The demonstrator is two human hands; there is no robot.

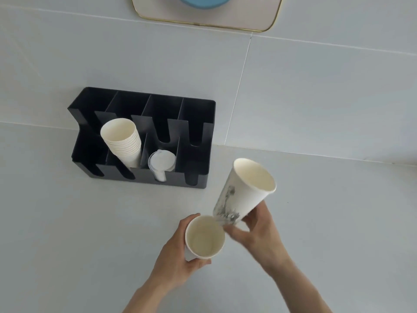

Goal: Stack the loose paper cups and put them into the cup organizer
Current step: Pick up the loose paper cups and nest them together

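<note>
My left hand (178, 256) grips a white paper cup (204, 237) upright, its mouth open toward me. My right hand (259, 233) holds a taller white paper cup (243, 190) with a grey print on its side, tilted, its base just above the rim of the left cup. The black cup organizer (209, 114) stands against the wall at the back left. A stack of several white paper cups (121, 141) leans in its second front slot. A stack of clear lids (161, 163) sits in the slot to the right of it.
The white counter (79, 233) meets a white tiled wall (316, 86) behind the organizer. A gold-rimmed tray (158, 16) with a blue round object (203, 1) shows at the top edge.
</note>
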